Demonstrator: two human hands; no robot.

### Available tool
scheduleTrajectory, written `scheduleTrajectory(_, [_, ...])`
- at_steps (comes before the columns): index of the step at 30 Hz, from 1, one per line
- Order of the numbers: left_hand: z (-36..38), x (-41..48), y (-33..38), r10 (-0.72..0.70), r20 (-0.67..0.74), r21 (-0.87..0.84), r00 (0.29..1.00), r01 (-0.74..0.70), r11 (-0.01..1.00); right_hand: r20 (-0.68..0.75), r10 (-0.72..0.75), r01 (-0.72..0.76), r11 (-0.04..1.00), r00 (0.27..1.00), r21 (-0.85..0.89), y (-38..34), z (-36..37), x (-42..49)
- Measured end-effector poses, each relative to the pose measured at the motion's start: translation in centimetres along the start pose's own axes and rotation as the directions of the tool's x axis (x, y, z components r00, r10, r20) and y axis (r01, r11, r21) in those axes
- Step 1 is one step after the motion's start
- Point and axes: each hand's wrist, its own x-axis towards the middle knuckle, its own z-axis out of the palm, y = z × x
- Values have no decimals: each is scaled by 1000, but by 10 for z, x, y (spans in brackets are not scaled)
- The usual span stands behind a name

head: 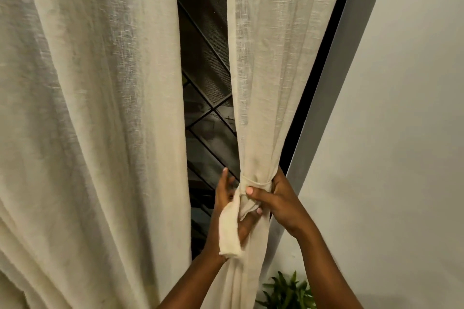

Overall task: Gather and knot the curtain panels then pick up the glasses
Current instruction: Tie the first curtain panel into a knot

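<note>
Two cream linen curtain panels hang before a dark window. The right curtain panel [271, 70] is bunched into a narrow column and bound by a cream fabric tie [256, 184] wrapped around it. My right hand [278, 200] grips the bunch at the tie, thumb across the front. My left hand [226, 208] is beside the bunch on its left, with the tie's loose end [229, 231] draped over the palm and held by the lower fingers. The left curtain panel [88, 120] hangs loose and wide. No glasses are in view.
Between the panels shows a dark window with a diagonal metal grille [206, 83]. A black frame and grey jamb [334, 98] run along the right panel. A pale wall [401, 133] fills the right side. A green plant [288, 291] sits at the bottom right.
</note>
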Motion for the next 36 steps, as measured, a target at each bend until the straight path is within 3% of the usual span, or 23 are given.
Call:
scheduleTrajectory(3, [4,-2,19,72,103,80,992,-80,994,-47,-4,3,1000,999,-15,1,7,5])
scheduleTrajectory(9, [11,6,29,117,30,251,993,-121,960,-201,-33,5,991,979,-136,4,27,5])
scheduleTrajectory(14, [2,15,21,141,49,357,989,-149,922,-508,-105,-26,969,855,-244,2,38,-19])
scheduleTrajectory(16, [2,17,19,140,32,370,990,-142,918,-471,-69,-52,970,880,-239,1,39,-28])
scheduleTrajectory(18, [3,18,16,158,28,396,987,-156,905,-338,-28,-71,958,941,-278,2,38,-31])
scheduleTrajectory(21, [3,18,16,144,37,363,989,-147,920,-204,-52,-11,954,978,-299,-1,28,-32])
scheduleTrajectory(26, [-3,25,7,9,-9,240,1000,-6,971,-145,-255,144,839,956,-525,-18,-5,-31])
scheduleTrajectory(31, [-4,24,17,14,78,120,997,-23,993,-19,-411,275,642,911,-715,-23,-21,-23])
scheduleTrajectory(33, [-4,23,22,-1,129,72,992,-8,997,-11,-427,304,661,904,-686,-24,-23,-17])
scheduleTrajectory(36, [-5,24,21,-22,218,7,976,21,1000,5,-405,346,773,914,-532,-22,-24,-11])
